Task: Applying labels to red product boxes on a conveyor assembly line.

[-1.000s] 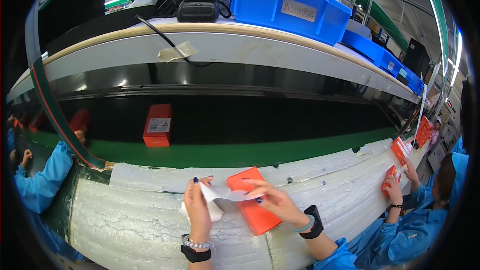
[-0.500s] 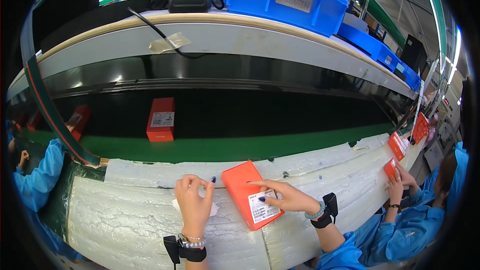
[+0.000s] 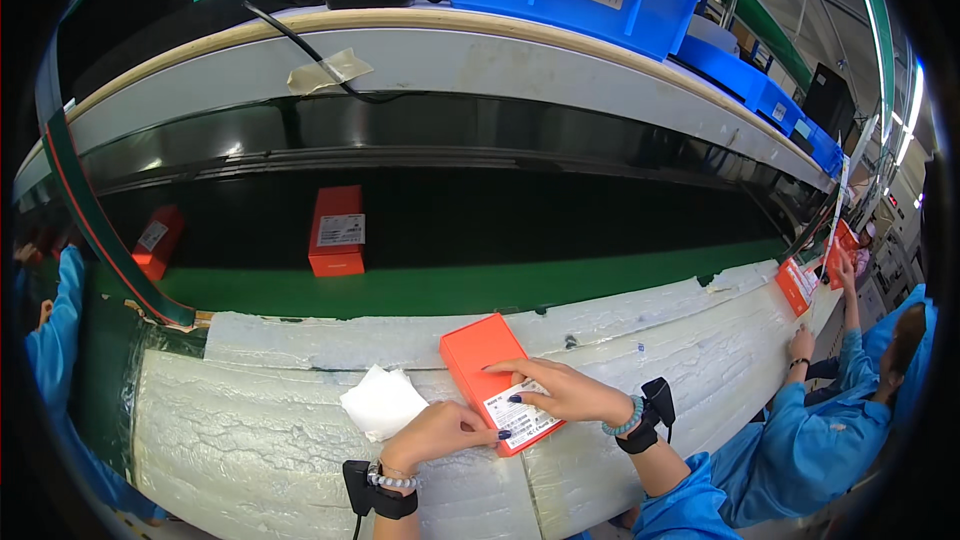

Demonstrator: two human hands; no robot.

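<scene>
Pale, wrinkled worktop (image 3: 255,450) lies under the near red box (image 3: 480,350). On that box the right hand (image 3: 578,395) has its fingers loosely spread over a white label (image 3: 517,418), while at the near end the left hand (image 3: 440,435) has thumb and forefinger close together, perhaps pinching the label's corner, though I can't quite tell. Left of the box lies white paper (image 3: 380,402); beyond it, a green belt (image 3: 420,290).

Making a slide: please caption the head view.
Left hand and right hand at a white label on a red box, white paper nearby.
</scene>
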